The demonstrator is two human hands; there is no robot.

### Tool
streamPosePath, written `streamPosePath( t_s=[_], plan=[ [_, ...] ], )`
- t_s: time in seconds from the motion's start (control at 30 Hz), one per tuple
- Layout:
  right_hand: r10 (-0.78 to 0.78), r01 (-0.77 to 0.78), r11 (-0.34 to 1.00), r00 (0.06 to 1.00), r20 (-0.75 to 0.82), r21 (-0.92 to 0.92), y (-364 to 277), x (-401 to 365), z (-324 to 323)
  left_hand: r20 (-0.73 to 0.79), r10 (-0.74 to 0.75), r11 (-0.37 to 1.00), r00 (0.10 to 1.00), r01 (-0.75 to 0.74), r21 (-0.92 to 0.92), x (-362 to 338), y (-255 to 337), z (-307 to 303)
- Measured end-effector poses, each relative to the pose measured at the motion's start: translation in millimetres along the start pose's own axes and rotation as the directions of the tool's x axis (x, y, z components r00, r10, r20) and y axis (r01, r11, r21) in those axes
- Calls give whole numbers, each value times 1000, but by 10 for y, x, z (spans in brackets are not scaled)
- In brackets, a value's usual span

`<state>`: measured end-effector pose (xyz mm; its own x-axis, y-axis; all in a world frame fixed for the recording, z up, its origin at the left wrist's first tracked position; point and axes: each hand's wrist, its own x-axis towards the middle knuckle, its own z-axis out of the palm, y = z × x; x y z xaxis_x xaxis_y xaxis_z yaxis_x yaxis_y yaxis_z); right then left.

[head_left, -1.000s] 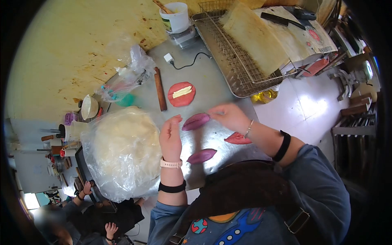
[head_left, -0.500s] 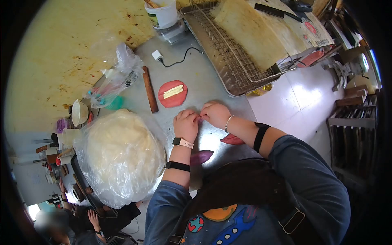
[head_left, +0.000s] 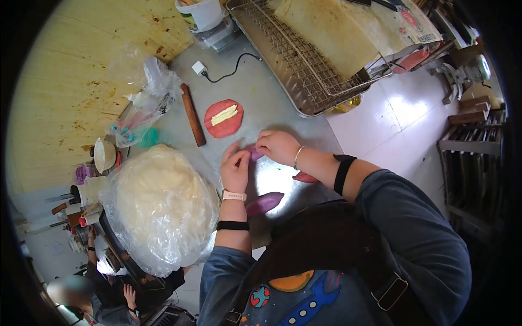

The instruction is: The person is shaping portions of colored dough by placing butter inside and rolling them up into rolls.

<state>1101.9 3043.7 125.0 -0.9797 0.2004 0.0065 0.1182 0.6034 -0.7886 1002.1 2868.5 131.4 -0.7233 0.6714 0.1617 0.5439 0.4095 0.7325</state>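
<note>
The grey steel counter carries the big pale dough mound under clear plastic, just beside my left hand. My right hand meets it near the round red dough disc with a pale strip. Between them lies a small purple folded dough piece: right fingers curled, pinching it, left fingers straight, pressed together against it

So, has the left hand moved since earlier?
Yes: against the red dough disc, the left hand has come rightward to meet the right hand on the purple dough piece.
</note>
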Motion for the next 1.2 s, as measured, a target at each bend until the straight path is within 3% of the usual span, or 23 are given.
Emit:
streamPosePath(
  t_s=[0.13,0.23,0.33,0.43,0.53,0.63,0.77,0.83,0.93,1.03,1.2],
  plan=[
    [-39,51,998,976,-214,49,-123,-70,-51,-68,-72,995,995,67,-81,-70,148,-184],
    [-124,121,992,982,-139,-29,-249,-45,-35,65,-102,994,993,99,36,-123,7,-138],
    [-68,64,992,997,-29,-112,-193,57,104,55,-124,980,991,113,165,-92,-54,-74],
    [-72,74,979,997,17,-191,-232,59,3,64,-92,992,994,86,94,-103,-166,-76],
    [-169,119,945,975,-142,-304,-398,-108,25,-79,97,960,992,-73,270,-149,148,-97],
    [-150,89,927,978,-142,-365,-563,-304,211,70,103,956,992,-118,270,-330,318,-2],
    [-103,56,849,993,-60,-526,-583,-461,416,9,90,930,996,-87,356,-518,397,154],
    [-116,67,836,992,-56,-545,-545,-522,489,3,134,864,991,-118,490,-616,360,226],
    [-96,71,826,995,-16,-560,-436,-587,569,96,135,837,986,-166,521,-674,323,256],
    [-56,35,854,998,-24,-520,-490,-553,458,80,57,906,995,-85,414,-633,306,206],
    [-19,24,904,1000,15,-427,-463,-545,388,114,71,872,991,-117,476,-669,303,145]
  ],
)
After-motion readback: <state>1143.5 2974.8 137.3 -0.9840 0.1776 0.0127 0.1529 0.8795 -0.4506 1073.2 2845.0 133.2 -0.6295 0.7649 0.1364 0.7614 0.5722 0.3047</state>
